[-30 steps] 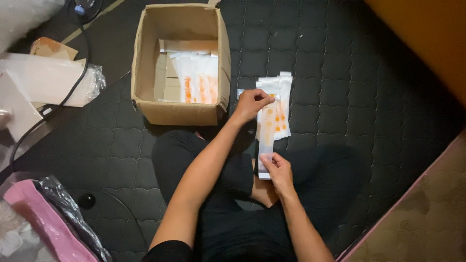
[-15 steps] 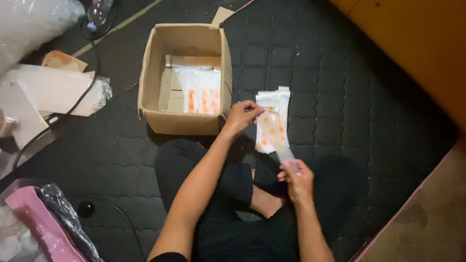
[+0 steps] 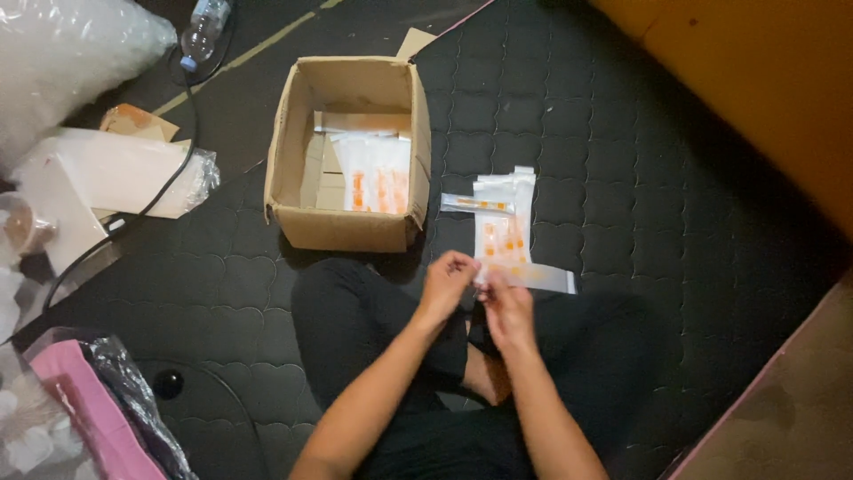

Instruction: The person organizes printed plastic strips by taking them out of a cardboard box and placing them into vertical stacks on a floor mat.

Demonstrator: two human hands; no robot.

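Both hands [image 3: 480,289] came together at frame center, pinching 1 clear packet [image 3: 533,277] shut-fingered. Loose grip could drop it onto the packet pile [image 3: 502,222] beside the cardboard box [image 3: 293,151].

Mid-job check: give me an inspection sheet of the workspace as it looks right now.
Surface: black quilted mat.
Job's things: clear packet at the hands; stack of white-and-orange packets beside open cardboard box holding more.
Clutter: plastic bottle, bubble wrap, white bags, pink bag.
Grips: left hand and right hand both pinch the packet.
Cables: black cable at left.
Surroundings: orange wall.
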